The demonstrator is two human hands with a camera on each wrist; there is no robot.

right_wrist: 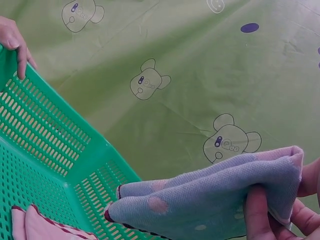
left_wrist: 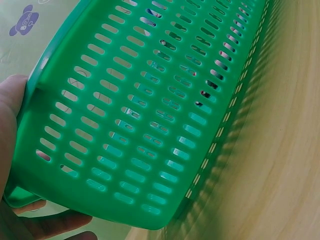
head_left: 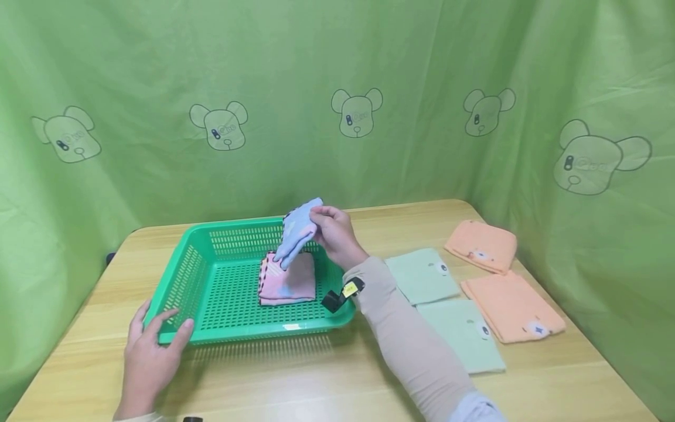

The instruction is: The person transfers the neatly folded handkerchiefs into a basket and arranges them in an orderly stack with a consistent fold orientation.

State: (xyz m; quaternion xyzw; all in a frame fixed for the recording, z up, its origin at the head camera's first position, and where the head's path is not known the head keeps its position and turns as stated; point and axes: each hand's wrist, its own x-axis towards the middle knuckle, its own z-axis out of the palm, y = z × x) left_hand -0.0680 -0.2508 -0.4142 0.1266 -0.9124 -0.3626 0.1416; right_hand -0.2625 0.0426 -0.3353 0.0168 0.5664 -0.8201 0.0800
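A green plastic basket (head_left: 232,336) with slotted walls stands on the table. My left hand (head_left: 153,358) grips the rim at its near left corner, with fingers over the edge; in the left wrist view the basket wall (left_wrist: 125,125) fills most of the picture. Above the basket's right part, my right hand (head_left: 337,234) pinches a folded blue towel (head_left: 299,227) with pink patches and a dark stitched edge. The blue towel (right_wrist: 200,195) hangs tilted, its folded layers showing in the right wrist view. Below it, a folded pink towel (head_left: 287,284) lies on the basket floor.
Right of the basket lie two folded pale green towels, one farther (head_left: 422,275) and one nearer (head_left: 459,337). Beyond them are two folded orange towels, one farther (head_left: 485,243) and one nearer (head_left: 511,308). A green curtain (head_left: 285,58) with bear prints surrounds the wooden table (head_left: 295,381).
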